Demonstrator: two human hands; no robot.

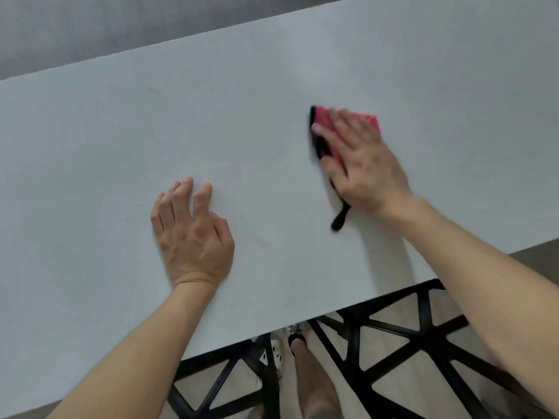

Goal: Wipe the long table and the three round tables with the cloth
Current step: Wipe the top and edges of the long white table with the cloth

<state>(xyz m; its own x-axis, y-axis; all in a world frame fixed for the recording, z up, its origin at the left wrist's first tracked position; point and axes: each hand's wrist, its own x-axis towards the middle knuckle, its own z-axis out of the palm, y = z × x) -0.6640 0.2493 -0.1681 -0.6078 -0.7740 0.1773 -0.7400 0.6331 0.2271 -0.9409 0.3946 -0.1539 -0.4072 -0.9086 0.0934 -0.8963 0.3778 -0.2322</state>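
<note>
A long white table (pixel 272 86) fills most of the view, running slantwise from lower left to upper right. On its right part lies a pink cloth (pixel 325 124) with a black edge and a black loop. My right hand (pixel 360 161) presses flat on the cloth with straight, spread fingers. My left hand (pixel 192 234) rests on the bare tabletop nearer the front edge, fingers spread and slightly bent, holding nothing. No round tables are in view.
Below the table's near edge stands a black frame of crossed bars (pixel 393 343) on a pale floor. My leg and foot (pixel 302 358) show between the bars. Grey floor (pixel 121 31) lies beyond the far edge.
</note>
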